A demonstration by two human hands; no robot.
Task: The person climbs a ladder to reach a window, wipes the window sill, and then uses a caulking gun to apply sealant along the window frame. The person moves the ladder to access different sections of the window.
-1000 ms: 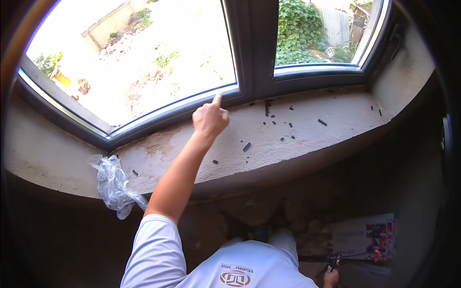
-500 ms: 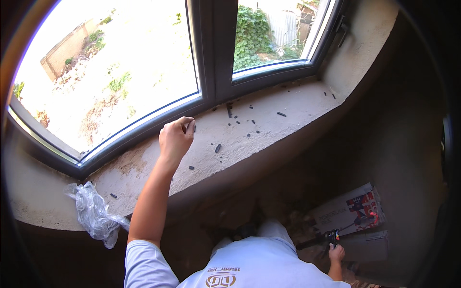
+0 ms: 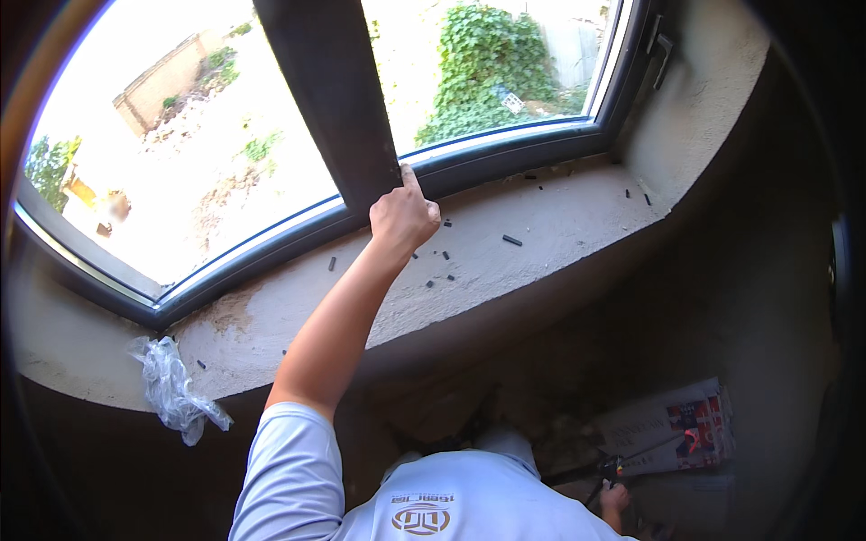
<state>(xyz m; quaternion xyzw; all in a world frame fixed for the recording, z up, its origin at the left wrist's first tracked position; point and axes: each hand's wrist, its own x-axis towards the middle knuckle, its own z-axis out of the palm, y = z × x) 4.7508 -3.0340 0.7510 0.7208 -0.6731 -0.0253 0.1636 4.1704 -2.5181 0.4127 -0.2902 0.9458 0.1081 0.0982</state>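
Window post (image 3: pixel 327 99), dark and wide, leans across at eleven o'clock, and its foot comes down near the middle of the view. The left hand (image 3: pixel 404 219) is at twelve o'clock, just above the middle, right by that foot. One finger points straight up at the low right edge of the post, and the other fingers are curled in. I cannot tell if they hold any small thing.

Half a second ago this hand was over the sill (image 3: pixel 564 207), left of the post, with its fingertips pinched together. Now it has gone to the right, and a small black piece (image 3: pixel 332 263) at nine o'clock lies left of the arm, not right of it. The post tips over more in the view than before.

At five o'clock, low down, the right hand (image 3: pixel 615 496) has its fingers wrapped around a black tool (image 3: pixel 611 468), just as before. A flat printed pack (image 3: pixel 645 435) lies at four o'clock.

More black bits lie on the sill, and a longer one (image 3: pixel 512 240) is at two o'clock. The crumpled clear plastic (image 3: pixel 170 379) hangs over the sill edge at eight o'clock. Half a second ago the arm met its tail, and now they are apart.
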